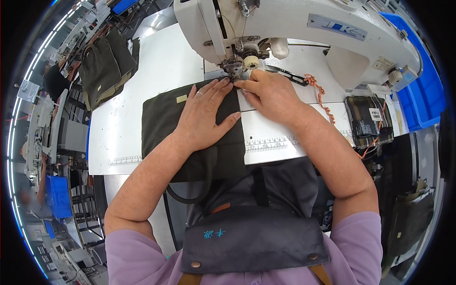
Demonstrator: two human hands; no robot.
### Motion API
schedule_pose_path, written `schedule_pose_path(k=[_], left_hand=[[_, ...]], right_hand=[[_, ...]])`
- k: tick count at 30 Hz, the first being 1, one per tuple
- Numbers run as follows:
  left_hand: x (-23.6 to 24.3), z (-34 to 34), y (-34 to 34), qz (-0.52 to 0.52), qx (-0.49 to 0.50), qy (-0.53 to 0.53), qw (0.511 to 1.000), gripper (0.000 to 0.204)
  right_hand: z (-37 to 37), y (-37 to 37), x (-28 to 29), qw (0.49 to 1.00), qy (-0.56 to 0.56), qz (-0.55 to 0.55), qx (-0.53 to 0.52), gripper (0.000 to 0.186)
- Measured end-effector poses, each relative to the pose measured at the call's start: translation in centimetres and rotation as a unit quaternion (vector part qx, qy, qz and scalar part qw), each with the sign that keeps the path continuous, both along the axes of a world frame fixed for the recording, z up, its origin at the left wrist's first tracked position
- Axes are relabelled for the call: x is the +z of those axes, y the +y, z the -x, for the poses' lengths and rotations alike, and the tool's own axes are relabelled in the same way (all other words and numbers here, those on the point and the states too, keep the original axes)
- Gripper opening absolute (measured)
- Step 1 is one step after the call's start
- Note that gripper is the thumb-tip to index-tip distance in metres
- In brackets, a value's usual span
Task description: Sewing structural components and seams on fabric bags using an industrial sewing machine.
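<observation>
up at 12 o'clock, under the sewing machine's [285,19] presser foot [232,70], is the top edge of a dark olive fabric bag [159,118], its handle loop [209,178] drooping past the table [118,133] edge around 7. left hand [206,114] lies flat on it, fingers a bit spread, thumb wide, probably so it doesn't pucker. right hand [271,95] has its fingertips bunched narrow right by the foot, i guess for fine steering, can't tell what they pinch. thread snips [298,79] sit at 1, likely for easy reach.
</observation>
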State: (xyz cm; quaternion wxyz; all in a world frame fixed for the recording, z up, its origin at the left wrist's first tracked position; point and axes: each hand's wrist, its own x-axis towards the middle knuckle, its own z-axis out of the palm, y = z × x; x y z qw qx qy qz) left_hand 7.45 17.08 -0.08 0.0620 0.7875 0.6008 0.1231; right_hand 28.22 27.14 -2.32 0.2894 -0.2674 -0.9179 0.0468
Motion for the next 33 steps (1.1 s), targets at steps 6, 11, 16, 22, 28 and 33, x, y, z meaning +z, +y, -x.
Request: schedule_pose_path(k=[6,11,16,22,28,33], left_hand=[[-0.4,0.4,0.5,-0.025,-0.023,-0.003,0.999,0.068],[-0.7,1.2,2.0,-0.044,-0.021,-0.042,0.998,0.068],[0.5,1.4,1.4,-0.157,-0.092,-0.119,0.976,0.033],[2.6,-0.2,-2.2,-0.089,-0.205,0.048,0.973,0.028],[2.0,-1.9,-3.3,-0.074,-0.119,0.091,0.986,0.027],[1.6,-1.0,-3.2,-0.066,-0.028,-0.134,0.988,0.021]], right_hand=[[0.1,-0.2,0.1,1.000,0.007,0.007,0.004,0.026],[0.1,-0.2,0.0,0.999,0.034,0.006,-0.003,0.020],[-0.5,-0.3,0.2,0.999,0.040,0.005,0.009,0.017],[-1.0,-0.6,0.4,0.997,0.060,0.003,0.051,0.015],[-1.1,-0.6,0.2,0.997,0.069,0.000,0.046,0.013],[-1.2,-0.9,0.3,0.995,0.079,0.007,0.059,0.014]])
